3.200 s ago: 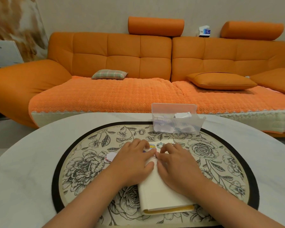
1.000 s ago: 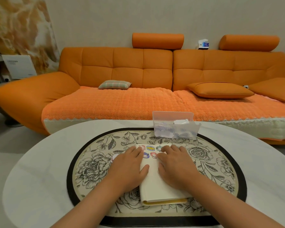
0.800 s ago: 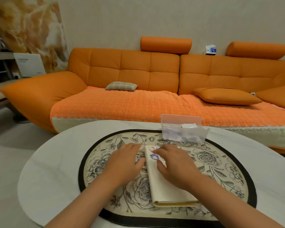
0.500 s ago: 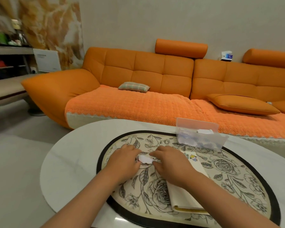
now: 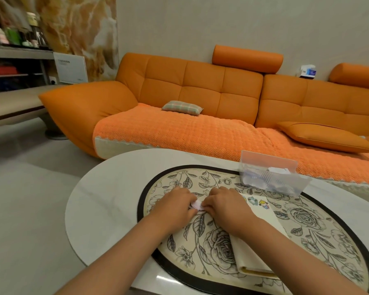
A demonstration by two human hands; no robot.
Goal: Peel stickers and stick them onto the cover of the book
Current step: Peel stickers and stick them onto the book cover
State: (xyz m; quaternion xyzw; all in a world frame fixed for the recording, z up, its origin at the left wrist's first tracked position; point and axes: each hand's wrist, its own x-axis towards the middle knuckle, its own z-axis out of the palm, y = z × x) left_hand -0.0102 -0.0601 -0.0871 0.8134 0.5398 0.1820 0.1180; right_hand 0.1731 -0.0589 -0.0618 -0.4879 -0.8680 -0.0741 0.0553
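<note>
On the counter (image 5: 107,199), seen from the head camera, a floral mat (image 5: 307,220) with a black rim carries the work. Both hands meet over the left part of the mat, fingers curled inward toward each other. The left hand (image 5: 175,206) and the right hand (image 5: 226,207) each pinch an edge of a small pale pink sticker piece (image 5: 196,204), which shows only in the narrow space between them. Just to the right lies the book (image 5: 262,226), closed, its cream cover facing up; the right forearm crosses over its near part. Two colourful stickers (image 5: 258,202) sit on the cover near its far edge. Beyond the book, at the mat's far side, stands a clear plastic box (image 5: 271,177) with pale contents too blurred to tell. Behind the counter runs an orange sofa (image 5: 200,92) with a small plaid cushion (image 5: 182,107) on its seat.
</note>
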